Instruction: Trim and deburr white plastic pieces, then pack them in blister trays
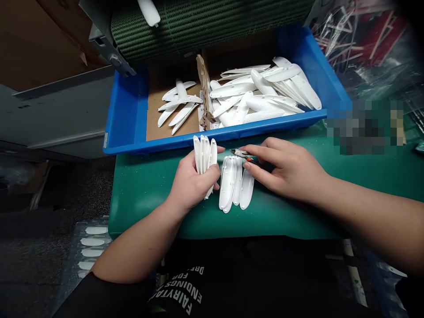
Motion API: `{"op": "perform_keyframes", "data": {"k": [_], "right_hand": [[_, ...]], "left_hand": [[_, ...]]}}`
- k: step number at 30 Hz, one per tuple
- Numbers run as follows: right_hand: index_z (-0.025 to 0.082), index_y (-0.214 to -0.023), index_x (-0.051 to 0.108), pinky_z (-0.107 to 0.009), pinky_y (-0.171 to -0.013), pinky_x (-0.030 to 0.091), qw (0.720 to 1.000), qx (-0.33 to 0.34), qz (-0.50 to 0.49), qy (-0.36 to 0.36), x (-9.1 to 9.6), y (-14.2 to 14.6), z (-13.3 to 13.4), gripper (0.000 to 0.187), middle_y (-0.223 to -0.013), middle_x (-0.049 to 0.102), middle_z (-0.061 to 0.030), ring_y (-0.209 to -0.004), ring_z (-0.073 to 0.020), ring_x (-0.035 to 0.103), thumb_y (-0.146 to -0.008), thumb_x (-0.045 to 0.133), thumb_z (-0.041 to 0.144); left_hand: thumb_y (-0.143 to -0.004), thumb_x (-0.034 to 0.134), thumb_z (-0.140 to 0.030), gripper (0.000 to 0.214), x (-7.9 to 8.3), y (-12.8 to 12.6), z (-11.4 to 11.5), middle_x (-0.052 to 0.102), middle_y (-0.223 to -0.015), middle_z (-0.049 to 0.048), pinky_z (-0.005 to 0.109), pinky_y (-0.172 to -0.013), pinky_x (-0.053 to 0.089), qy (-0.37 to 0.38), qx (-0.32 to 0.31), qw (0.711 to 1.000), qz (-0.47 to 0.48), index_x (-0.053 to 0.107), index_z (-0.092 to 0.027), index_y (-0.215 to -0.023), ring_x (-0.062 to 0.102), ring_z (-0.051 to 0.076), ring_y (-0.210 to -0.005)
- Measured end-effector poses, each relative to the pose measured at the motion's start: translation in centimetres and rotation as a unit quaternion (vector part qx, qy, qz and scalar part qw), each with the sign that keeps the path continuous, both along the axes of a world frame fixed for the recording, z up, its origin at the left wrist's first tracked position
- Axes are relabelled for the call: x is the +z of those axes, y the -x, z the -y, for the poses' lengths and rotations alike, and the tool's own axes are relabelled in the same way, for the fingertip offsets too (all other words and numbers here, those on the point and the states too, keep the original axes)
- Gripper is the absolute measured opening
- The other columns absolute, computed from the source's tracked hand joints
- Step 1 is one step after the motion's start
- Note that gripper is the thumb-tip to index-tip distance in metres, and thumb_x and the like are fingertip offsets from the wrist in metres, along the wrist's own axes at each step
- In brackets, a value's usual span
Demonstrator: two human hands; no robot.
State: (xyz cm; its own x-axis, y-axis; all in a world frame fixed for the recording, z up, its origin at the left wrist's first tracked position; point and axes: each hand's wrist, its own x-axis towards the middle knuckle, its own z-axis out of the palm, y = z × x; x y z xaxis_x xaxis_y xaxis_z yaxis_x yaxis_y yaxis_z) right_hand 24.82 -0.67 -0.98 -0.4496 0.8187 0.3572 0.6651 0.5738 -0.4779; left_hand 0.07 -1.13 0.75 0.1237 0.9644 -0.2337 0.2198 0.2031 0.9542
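Note:
My left hand is closed around several long white plastic shells, held upright side by side like a fan. Just to its right, more white shells lie on the green work surface with their hollow sides up, some overlapping. My right hand grips a pair of cutting pliers between thumb and fingers. The metal jaws point left, over the top ends of the lying shells. Most of the pliers' handles are hidden inside my right hand.
A blue bin with a cardboard divider stands behind my hands, white shells in both halves. Above it runs a green conveyor belt. A clear tray with white shells sits low on the left; plastic bags lie at right.

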Motion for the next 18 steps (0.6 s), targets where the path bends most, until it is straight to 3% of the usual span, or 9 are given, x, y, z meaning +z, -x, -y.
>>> {"op": "perform_keyframes", "data": {"k": [8,14,18], "right_hand": [[0.020,-0.132,0.077,-0.034,-0.064,0.036,0.997,0.028,0.054,-0.039,0.2,1.2,1.1,0.036,-0.091,0.064,-0.0078,-0.079,-0.0224,0.057,-0.104,0.064,0.037],[0.020,-0.132,0.076,-0.035,-0.066,0.032,0.993,0.008,0.099,-0.066,0.5,1.8,1.4,0.036,-0.092,0.064,-0.0086,-0.079,-0.0233,0.052,-0.107,0.058,0.039],[0.019,-0.132,0.076,-0.036,-0.066,0.032,0.990,-0.002,0.119,-0.070,0.6,1.9,1.6,0.037,-0.093,0.065,-0.0095,-0.080,-0.0239,0.051,-0.109,0.056,0.039]], "left_hand": [[-0.086,0.072,-0.024,0.057,-0.1,-0.4,0.6,0.077,-0.087,0.0007,0.025,-0.052,0.058,-0.013,-0.013,0.999,-0.032,0.070,-0.021,-0.143,0.070,0.016,-0.054],[-0.087,0.071,-0.024,0.063,0.2,-0.8,1.0,0.083,-0.107,0.0050,0.028,-0.055,0.060,-0.010,-0.002,0.998,-0.065,0.065,-0.021,-0.150,0.072,0.017,-0.056],[-0.086,0.071,-0.024,0.060,-0.2,-0.7,1.0,0.083,-0.112,0.0060,0.034,-0.071,0.065,-0.038,-0.001,0.994,-0.100,0.068,-0.022,-0.147,0.076,0.021,-0.069]]}}
